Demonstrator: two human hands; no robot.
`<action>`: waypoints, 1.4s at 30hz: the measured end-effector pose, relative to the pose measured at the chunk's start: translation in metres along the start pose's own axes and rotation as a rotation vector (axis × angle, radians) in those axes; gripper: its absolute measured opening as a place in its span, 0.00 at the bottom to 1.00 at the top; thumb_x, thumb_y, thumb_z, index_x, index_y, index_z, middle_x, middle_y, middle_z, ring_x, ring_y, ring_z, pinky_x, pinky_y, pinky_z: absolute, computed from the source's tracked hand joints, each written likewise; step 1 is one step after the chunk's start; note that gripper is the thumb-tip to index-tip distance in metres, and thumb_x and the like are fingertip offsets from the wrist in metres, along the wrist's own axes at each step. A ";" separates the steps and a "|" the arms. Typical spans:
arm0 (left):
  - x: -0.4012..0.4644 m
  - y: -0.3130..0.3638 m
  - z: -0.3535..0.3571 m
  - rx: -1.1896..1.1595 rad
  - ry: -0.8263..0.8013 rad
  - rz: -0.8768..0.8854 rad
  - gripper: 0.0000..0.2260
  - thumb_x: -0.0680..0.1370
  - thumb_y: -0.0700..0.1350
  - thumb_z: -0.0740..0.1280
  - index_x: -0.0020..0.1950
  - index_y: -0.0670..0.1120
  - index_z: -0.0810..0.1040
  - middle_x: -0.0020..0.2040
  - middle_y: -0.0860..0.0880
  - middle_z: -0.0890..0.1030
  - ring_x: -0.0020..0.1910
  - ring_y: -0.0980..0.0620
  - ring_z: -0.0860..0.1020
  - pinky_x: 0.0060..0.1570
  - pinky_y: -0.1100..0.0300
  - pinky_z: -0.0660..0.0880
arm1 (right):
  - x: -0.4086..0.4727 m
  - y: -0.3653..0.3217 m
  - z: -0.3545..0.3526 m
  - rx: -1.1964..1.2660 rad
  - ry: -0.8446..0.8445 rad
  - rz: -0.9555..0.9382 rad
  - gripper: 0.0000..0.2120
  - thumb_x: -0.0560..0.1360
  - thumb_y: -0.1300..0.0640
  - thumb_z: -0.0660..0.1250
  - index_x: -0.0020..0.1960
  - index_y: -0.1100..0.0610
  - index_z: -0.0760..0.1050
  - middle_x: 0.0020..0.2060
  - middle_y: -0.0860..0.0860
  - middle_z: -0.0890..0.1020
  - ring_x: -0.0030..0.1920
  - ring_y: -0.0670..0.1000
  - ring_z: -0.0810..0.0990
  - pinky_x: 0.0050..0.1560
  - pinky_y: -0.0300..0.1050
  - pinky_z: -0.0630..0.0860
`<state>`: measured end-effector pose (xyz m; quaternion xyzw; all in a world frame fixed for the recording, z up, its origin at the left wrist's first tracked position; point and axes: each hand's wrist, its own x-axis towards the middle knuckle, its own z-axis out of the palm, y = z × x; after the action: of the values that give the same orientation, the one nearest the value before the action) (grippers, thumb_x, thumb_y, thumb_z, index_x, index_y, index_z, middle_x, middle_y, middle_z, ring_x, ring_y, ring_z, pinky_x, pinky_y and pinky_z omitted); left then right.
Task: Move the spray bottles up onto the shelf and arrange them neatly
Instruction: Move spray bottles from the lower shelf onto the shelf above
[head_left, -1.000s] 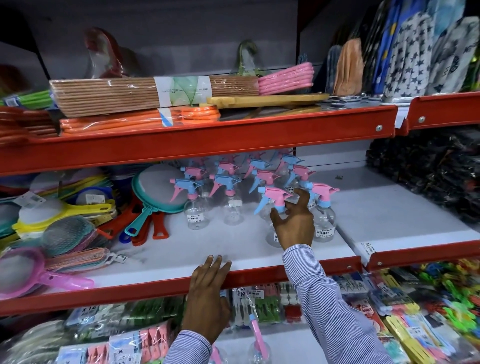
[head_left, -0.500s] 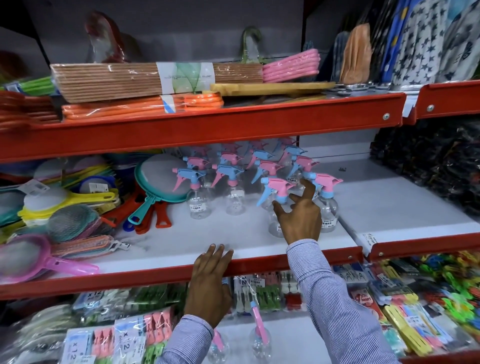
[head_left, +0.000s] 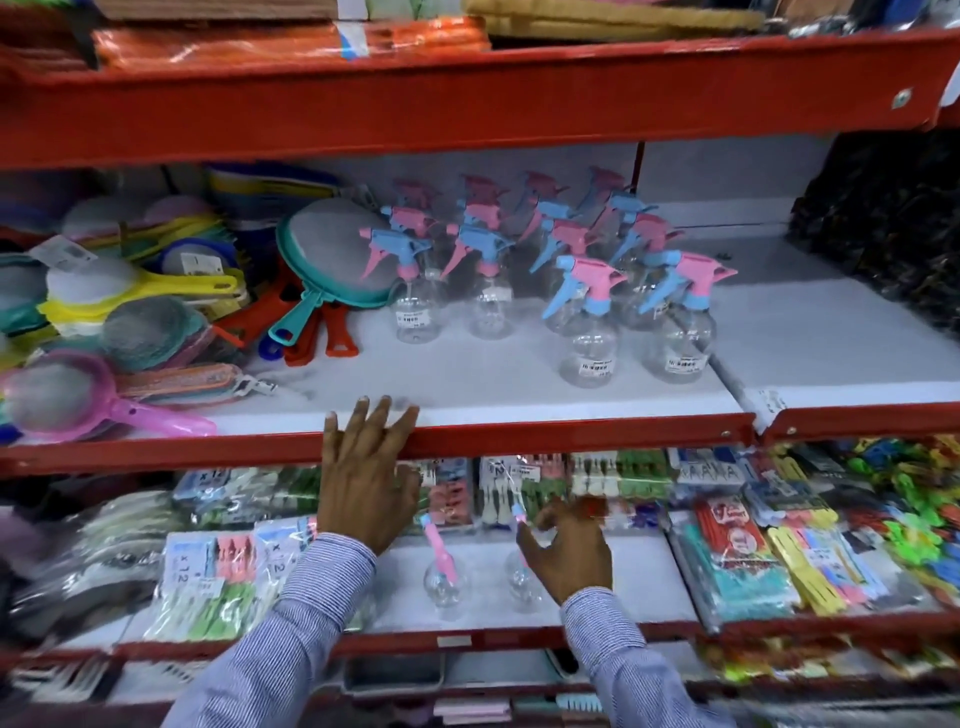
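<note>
Several clear spray bottles with pink and blue trigger heads stand in rows on the white middle shelf (head_left: 467, 384); the nearest two are one at the front centre (head_left: 589, 327) and one beside it on the right (head_left: 683, 322). On the lower shelf (head_left: 649, 582) stand two more clear bottles, the left one (head_left: 441, 577) with a pink head. My right hand (head_left: 569, 553), fingers curled and apart, hovers at the right lower bottle (head_left: 519, 566), partly hiding it. My left hand (head_left: 366, 478) lies flat over the middle shelf's red front edge, holding nothing.
Plastic strainers and sieves (head_left: 130, 322) crowd the left of the middle shelf. Packs of clothes pegs (head_left: 218, 587) and bright packaged goods (head_left: 779, 561) flank the lower bottles. A red upper shelf (head_left: 467, 98) overhangs. Dark wrapped goods (head_left: 883, 223) fill the far right.
My right hand left the front bottle on the middle shelf and dropped to the lower shelf beside a bottle there. The view tilted downward. My left hand stayed on the shelf edge.
</note>
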<state>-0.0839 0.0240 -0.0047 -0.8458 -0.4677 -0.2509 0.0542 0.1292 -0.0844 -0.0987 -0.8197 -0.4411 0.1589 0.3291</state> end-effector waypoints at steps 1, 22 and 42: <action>-0.001 -0.001 -0.002 -0.006 -0.003 -0.002 0.29 0.70 0.50 0.58 0.73 0.53 0.66 0.74 0.44 0.67 0.75 0.43 0.60 0.75 0.39 0.50 | -0.001 -0.002 0.007 -0.018 -0.007 0.032 0.14 0.69 0.40 0.69 0.45 0.50 0.75 0.43 0.49 0.84 0.44 0.55 0.83 0.43 0.44 0.78; 0.003 -0.017 -0.006 -0.077 -0.033 0.067 0.32 0.70 0.44 0.67 0.73 0.55 0.64 0.73 0.49 0.70 0.74 0.48 0.64 0.75 0.46 0.54 | -0.040 -0.139 -0.152 0.047 -0.047 -0.178 0.11 0.62 0.54 0.79 0.41 0.55 0.82 0.34 0.47 0.84 0.31 0.44 0.81 0.29 0.35 0.74; -0.002 -0.014 -0.010 -0.147 -0.033 0.041 0.34 0.66 0.43 0.68 0.72 0.55 0.65 0.74 0.48 0.69 0.74 0.47 0.62 0.74 0.45 0.57 | 0.103 -0.205 -0.099 0.165 0.412 -0.236 0.13 0.67 0.50 0.74 0.45 0.58 0.82 0.41 0.57 0.86 0.41 0.59 0.84 0.44 0.45 0.80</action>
<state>-0.0995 0.0269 0.0012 -0.8610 -0.4313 -0.2695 -0.0105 0.1148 0.0425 0.1161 -0.7478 -0.4431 -0.0155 0.4942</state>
